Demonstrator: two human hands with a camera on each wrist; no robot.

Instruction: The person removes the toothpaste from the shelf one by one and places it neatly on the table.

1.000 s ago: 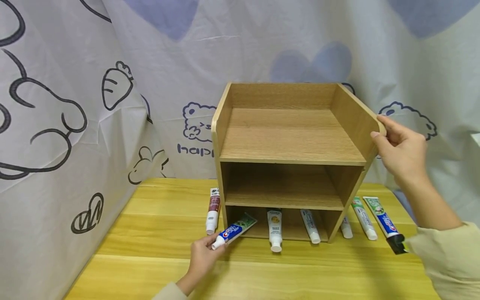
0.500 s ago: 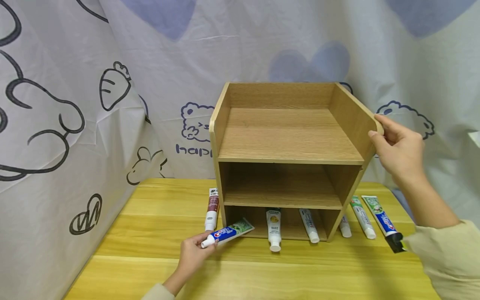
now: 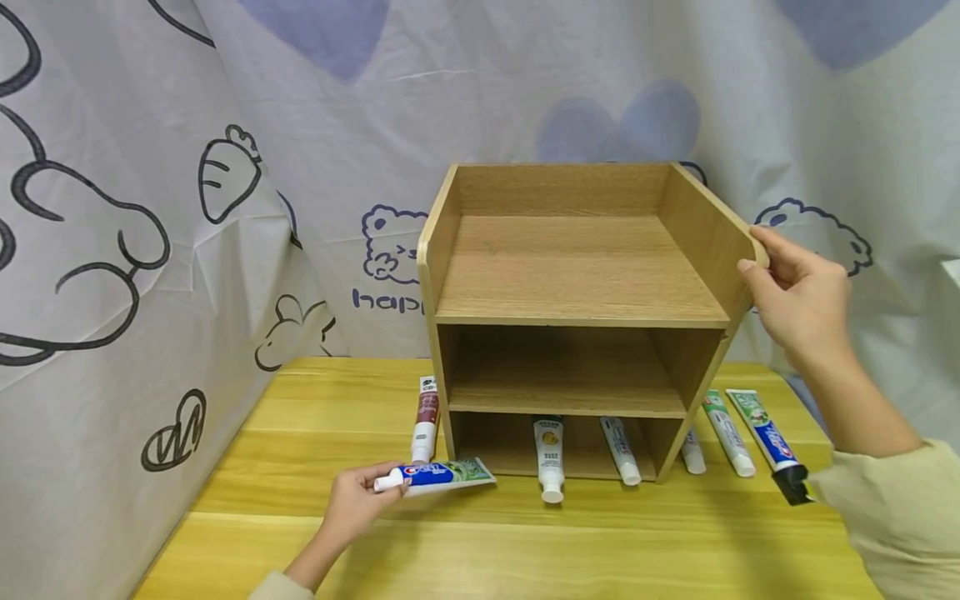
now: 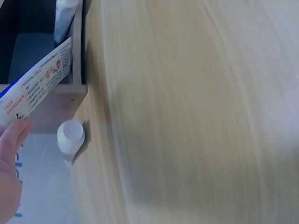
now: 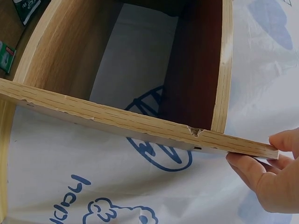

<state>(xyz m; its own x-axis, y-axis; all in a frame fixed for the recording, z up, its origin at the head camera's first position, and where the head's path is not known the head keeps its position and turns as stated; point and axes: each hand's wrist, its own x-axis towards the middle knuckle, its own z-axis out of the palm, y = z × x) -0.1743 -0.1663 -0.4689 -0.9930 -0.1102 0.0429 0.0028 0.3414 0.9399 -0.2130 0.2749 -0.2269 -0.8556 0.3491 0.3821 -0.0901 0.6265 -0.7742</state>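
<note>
Blue-and-green tube pinched near its white cap by the left hand, lying nearly level before the lower left front corner of the wooden shelf unit. Right hand grips the unit's upper right edge. Two pale tubes protrude from the bottom compartment; a dark-red-and-white tube lies outside, just left of it.

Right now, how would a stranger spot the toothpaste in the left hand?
Find the wooden shelf. By its lower left corner, the left hand holds a blue and green toothpaste tube. Unlike the other tubes, it's held crosswise, white cap left.
</note>
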